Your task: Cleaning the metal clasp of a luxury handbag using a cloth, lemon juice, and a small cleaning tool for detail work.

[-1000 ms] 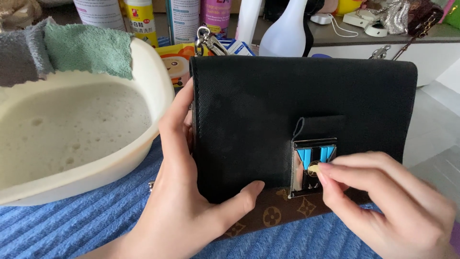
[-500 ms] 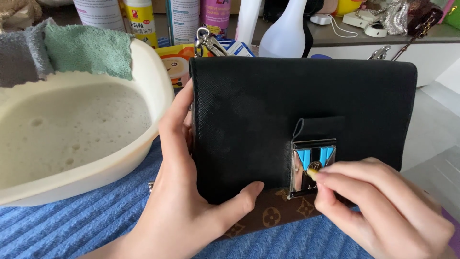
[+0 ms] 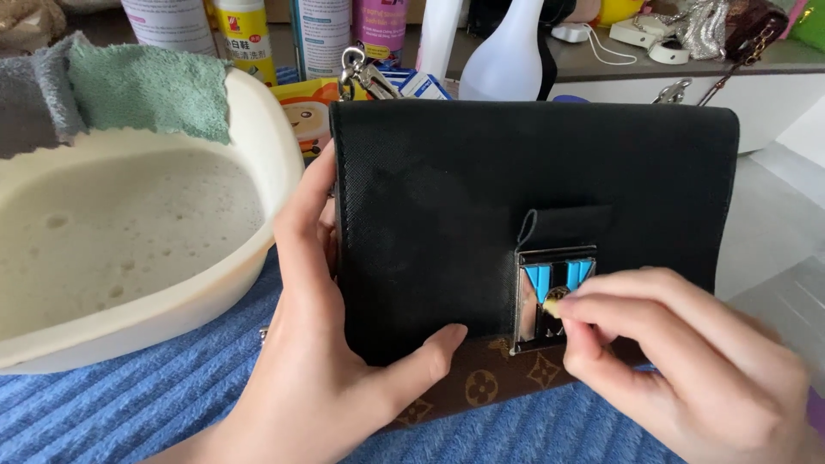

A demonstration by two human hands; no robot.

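Back row behind basin and bag: white can (image 3: pixel 168 21), grey label; yellow bottle (image 3: pixel 241 34), red-white label; silver can (image 3: pixel 322 34); pink can (image 3: pixel 382 26). Below them yellow box (image 3: pixel 305 107) with cartoon face, blue-white carton (image 3: pixel 421 84).

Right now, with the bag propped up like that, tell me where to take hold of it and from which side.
Grip the black bag by its left edge, coming from the left, as the left hand does: fingers behind, thumb on the flat front flap. That edge is straight and thin enough to pinch, and it keeps clear of the metal clasp, where the right hand works.
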